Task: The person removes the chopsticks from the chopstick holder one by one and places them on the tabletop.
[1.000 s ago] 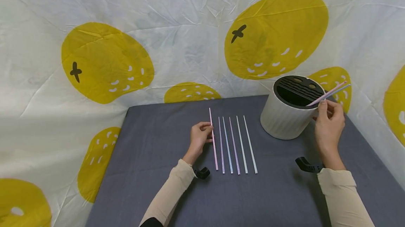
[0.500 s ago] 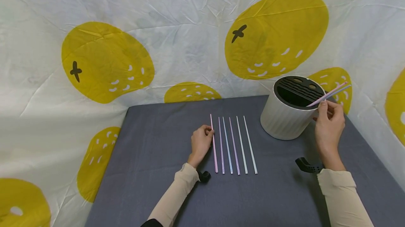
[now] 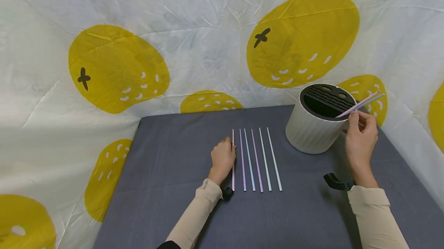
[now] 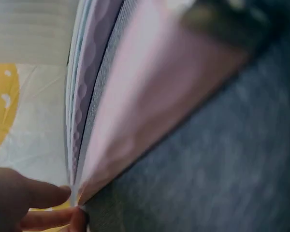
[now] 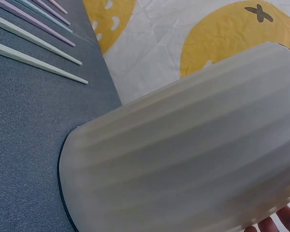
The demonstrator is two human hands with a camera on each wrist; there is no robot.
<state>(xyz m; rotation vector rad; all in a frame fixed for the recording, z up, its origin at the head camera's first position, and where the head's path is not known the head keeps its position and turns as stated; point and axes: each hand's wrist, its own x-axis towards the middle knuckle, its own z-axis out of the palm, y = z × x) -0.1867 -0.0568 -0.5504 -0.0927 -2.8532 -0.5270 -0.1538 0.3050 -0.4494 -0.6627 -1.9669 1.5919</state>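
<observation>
My left hand [image 3: 223, 159] pinches a pink chopstick [image 3: 233, 177], the leftmost of a row lying on the grey cloth. Its thumb [image 4: 48, 193] and fingertips are at the chopstick's far end in the left wrist view, where the pink shaft is large and blurred. Beside it lie lilac, blue, purple and pale green chopsticks [image 3: 257, 160], roughly parallel. My right hand [image 3: 362, 143] holds the rim side of a white ribbed utensil holder [image 3: 312, 133]; fingertips [image 5: 287, 220] touch its wall. A pink and a blue chopstick [image 3: 372, 96] lean out of its opening above the thumb.
The holder has a black top with slots and round holes [image 3: 326, 91]. Grey cloth [image 3: 173, 164] covers the table. Behind the table hangs a white curtain [image 3: 204, 56] with yellow fruit prints. Each wrist wears a black camera mount [image 3: 336, 181].
My left hand has drawn the pink chopstick toward the near side and straightened it, bringing its ends about level with the row. The right hand and the holder have stayed put.
</observation>
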